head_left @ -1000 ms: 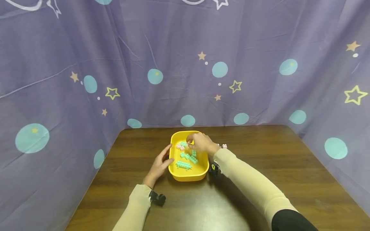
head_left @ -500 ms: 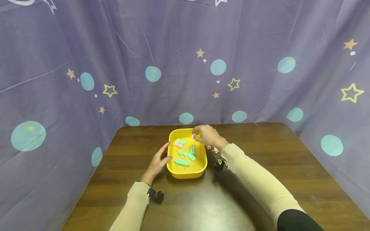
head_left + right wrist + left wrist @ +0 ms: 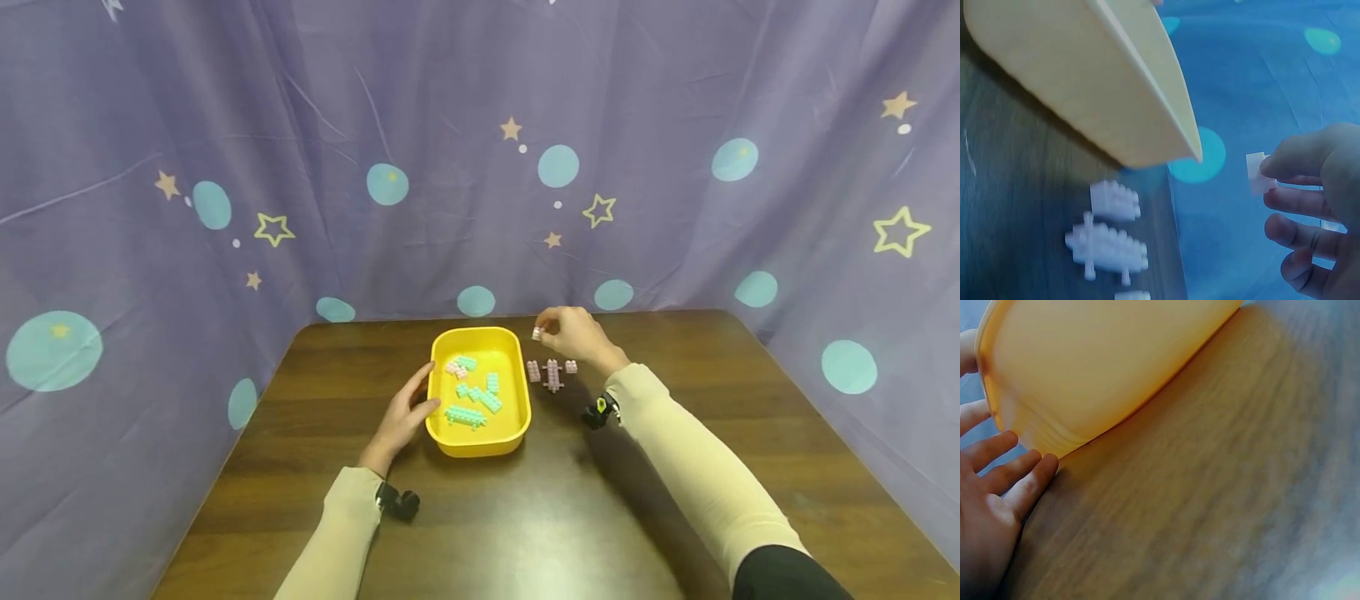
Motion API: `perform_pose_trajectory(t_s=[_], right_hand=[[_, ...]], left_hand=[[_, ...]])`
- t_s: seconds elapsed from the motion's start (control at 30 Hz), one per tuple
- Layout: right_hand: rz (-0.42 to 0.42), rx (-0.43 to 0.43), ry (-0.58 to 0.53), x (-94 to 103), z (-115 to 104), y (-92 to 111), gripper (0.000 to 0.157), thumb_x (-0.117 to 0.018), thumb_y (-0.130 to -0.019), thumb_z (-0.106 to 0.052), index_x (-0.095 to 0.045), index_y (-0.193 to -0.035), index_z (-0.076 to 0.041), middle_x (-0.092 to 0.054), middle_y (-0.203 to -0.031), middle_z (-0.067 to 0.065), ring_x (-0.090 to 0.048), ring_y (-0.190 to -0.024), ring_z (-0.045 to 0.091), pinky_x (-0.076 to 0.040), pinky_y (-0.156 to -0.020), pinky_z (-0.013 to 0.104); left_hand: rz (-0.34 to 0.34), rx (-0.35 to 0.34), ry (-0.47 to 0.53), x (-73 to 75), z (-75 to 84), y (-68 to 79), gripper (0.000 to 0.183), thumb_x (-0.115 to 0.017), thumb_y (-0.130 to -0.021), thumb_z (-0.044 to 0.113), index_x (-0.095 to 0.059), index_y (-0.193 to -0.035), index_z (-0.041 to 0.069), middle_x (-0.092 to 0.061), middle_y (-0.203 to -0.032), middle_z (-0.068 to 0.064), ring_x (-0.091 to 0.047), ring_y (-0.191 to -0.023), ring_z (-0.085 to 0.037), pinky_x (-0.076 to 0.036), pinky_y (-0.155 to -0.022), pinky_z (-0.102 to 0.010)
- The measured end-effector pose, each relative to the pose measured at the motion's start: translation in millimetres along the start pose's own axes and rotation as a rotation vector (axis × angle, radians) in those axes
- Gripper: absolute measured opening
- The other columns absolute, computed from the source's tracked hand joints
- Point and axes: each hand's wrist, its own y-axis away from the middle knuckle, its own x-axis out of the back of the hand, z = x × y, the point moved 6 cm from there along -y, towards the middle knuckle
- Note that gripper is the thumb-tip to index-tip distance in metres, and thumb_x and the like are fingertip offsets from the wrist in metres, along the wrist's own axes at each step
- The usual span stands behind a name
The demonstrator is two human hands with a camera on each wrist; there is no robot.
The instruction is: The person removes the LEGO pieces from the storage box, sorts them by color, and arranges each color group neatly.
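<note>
My left hand (image 3: 399, 423) rests against the left side of a yellow plastic tub (image 3: 480, 447). Its fingers (image 3: 1017, 490) lie fairly straight along the tub wall in the left wrist view. Held above the table, right of the tub's far end, is a small pink toy brick (image 3: 537, 333). My right hand (image 3: 579, 335) pinches it between thumb and fingers; the right wrist view shows this brick (image 3: 1259, 174) too. Something pale shows between the lower fingers, too unclear to name. Inside the tub are several mint green bricks (image 3: 489, 401) and some pink bricks (image 3: 456, 369).
Just right of the tub, on the brown wooden table (image 3: 675, 433), stand a pink brick (image 3: 533, 371), a longer pink brick with side pegs (image 3: 553, 376) and a small pink brick (image 3: 572, 367). A purple patterned curtain (image 3: 450, 167) hangs behind the table.
My right hand has risen out of the tub with a pink brick and moved right, past the rim. The pink bricks on the table now show fully. My left hand stays at the tub.
</note>
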Motion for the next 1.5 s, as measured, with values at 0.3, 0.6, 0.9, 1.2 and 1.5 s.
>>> perform_pose_trajectory(t_s=[0.3,0.6,0.9,1.2,1.5], right_hand=[[0.027,-0.081,-0.001,10.6,38,12,0.016,-0.070,-0.083,-0.020,-0.073,-0.098,-0.017,-0.073,-0.090,-0.002,-0.066,-0.084,0.021,-0.051,-0.074,0.042],[0.007,-0.137,0.002,5.0,75,29,0.013,-0.069,-0.083,-0.018,-0.072,-0.095,-0.015,-0.073,-0.089,0.001,-0.066,-0.081,0.021,-0.050,-0.071,0.042],[-0.032,-0.154,0.023,-8.0,98,43,0.012,-0.070,-0.083,-0.015,-0.073,-0.094,-0.013,-0.072,-0.088,0.001,-0.066,-0.082,0.022,-0.050,-0.074,0.043],[-0.081,-0.178,0.041,-23.4,104,52,0.011,-0.071,-0.084,-0.016,-0.073,-0.095,-0.016,-0.073,-0.090,-0.002,-0.066,-0.085,0.022,-0.051,-0.076,0.045],[-0.073,-0.166,0.028,-29.3,105,54,0.012,-0.071,-0.082,-0.014,-0.073,-0.094,-0.015,-0.073,-0.088,-0.001,-0.066,-0.083,0.021,-0.050,-0.076,0.045]], left_hand=[[-0.001,0.007,-0.006,2.4,2.6,-1.0,0.065,-0.057,-0.093,-0.001,-0.026,-0.150,-0.007,-0.031,-0.150,-0.035,-0.037,-0.132,-0.054,-0.047,-0.088,-0.015],[0.001,-0.028,-0.040,3.2,4.5,-4.1,0.064,-0.057,-0.093,-0.002,-0.027,-0.149,-0.009,-0.031,-0.149,-0.035,-0.039,-0.131,-0.054,-0.046,-0.090,-0.016],[-0.008,-0.010,-0.018,2.1,-2.0,-2.4,0.065,-0.057,-0.094,0.001,-0.026,-0.150,-0.007,-0.034,-0.146,-0.037,-0.039,-0.130,-0.055,-0.047,-0.087,-0.015],[-0.005,-0.020,-0.044,0.7,-3.8,0.0,0.065,-0.057,-0.094,0.002,-0.026,-0.150,-0.007,-0.033,-0.149,-0.034,-0.038,-0.132,-0.053,-0.045,-0.091,-0.015],[-0.002,-0.005,-0.059,1.0,-2.4,-0.7,0.065,-0.058,-0.094,0.004,-0.027,-0.151,-0.004,-0.036,-0.147,-0.035,-0.042,-0.130,-0.052,-0.047,-0.089,-0.017]])
